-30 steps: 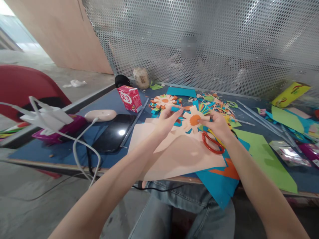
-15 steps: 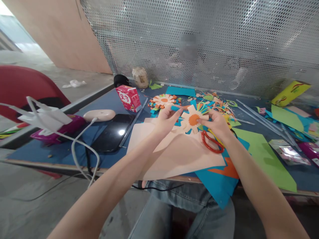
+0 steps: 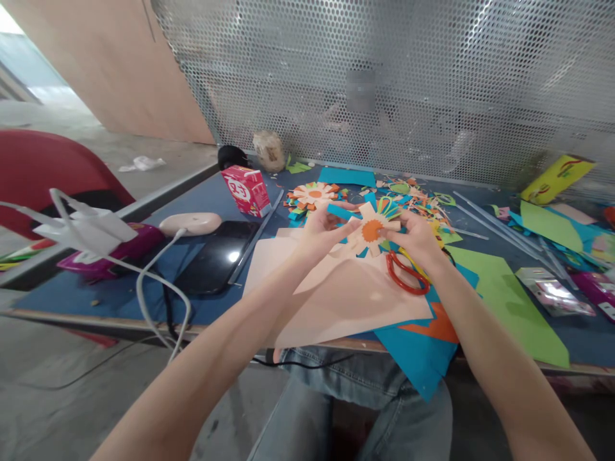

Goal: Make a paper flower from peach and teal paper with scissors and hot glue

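Between my two hands a paper flower [image 3: 371,231] with an orange centre and cream petals is held up above the table. My right hand [image 3: 417,237] pinches it at the right, its thumb by the centre. My left hand [image 3: 327,227] grips the flower's left side, thumb on the petals; blue paper strips show by its fingers. Below lies a cream paper sheet [image 3: 331,294]. Red-handled scissors [image 3: 407,274] rest by my right wrist, their blades hidden. A second paper flower [image 3: 314,194] lies behind my left hand.
Paper scraps [image 3: 423,202] cover the back of the table. On the left are a phone [image 3: 216,256], a pink box [image 3: 246,191] and a white charger with cables [image 3: 91,227]. Green paper [image 3: 514,307] lies right; blue paper [image 3: 418,358] overhangs the front edge. A perforated metal panel [image 3: 288,77] stands behind.
My left hand has moved right, from beside the flower onto its left petals. My right hand keeps its hold on the flower.
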A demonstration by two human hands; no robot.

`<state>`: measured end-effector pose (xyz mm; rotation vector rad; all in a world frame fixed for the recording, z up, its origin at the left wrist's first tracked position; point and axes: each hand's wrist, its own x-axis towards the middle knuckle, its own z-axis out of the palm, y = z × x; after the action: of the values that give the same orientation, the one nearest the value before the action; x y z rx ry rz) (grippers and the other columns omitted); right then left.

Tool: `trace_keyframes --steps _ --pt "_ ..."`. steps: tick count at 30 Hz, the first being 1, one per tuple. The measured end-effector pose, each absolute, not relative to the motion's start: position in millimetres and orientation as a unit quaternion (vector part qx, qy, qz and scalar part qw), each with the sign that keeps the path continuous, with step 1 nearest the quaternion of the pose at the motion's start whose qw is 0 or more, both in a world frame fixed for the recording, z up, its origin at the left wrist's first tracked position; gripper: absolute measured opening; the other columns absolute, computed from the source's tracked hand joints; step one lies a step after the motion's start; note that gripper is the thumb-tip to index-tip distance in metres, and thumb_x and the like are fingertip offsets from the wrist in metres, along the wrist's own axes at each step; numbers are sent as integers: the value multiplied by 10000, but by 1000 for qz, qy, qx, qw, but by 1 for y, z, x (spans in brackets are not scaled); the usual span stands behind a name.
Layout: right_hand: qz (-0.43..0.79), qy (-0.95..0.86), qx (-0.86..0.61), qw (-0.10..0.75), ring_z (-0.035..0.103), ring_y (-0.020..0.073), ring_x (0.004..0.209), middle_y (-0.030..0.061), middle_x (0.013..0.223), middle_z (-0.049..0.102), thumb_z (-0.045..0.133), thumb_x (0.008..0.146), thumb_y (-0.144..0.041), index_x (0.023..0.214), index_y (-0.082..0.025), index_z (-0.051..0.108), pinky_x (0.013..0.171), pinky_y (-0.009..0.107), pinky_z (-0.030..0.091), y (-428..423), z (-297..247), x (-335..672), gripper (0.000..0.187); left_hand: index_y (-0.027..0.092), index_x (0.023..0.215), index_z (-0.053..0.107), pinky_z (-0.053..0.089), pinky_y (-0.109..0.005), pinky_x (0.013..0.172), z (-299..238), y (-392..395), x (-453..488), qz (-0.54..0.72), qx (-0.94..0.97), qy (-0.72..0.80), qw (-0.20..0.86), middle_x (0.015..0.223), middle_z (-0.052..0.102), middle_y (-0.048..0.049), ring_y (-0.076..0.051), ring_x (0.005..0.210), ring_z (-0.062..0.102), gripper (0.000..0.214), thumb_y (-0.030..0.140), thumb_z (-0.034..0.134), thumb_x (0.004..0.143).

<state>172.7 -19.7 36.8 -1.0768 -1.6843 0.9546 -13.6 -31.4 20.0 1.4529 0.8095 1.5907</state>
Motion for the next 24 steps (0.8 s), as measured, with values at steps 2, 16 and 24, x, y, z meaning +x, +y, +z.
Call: trace_keyframes --steps 2,16,24 --pt "384 -680 -436 447 607 181 690 -5 683 633 730 589 -349 707 -205 568 682 329 469 -19 36 173 246 183 815 623 512 -241 666 18 -31 -14 624 581 327 407 912 658 -33 -119 750 630 242 273 745 625" --pt "396 -683 -416 451 617 190 736 16 771 668 744 590 -375 740 -211 600 694 331 482 -20 35 170 266 178 811 576 476 -243 617 18 -34 -8 615 576 335 422 916 609 -39 -133 763 604 284 228 736 582" --pt "375 -705 -391 458 619 201 752 21 779 664 713 644 -389 807 -211 630 723 358 492 -17 29 173 255 181 766 581 472 -247 594 20 -35 -7 637 598 328 359 841 612 -43 -160 802 602 232 234 721 589"
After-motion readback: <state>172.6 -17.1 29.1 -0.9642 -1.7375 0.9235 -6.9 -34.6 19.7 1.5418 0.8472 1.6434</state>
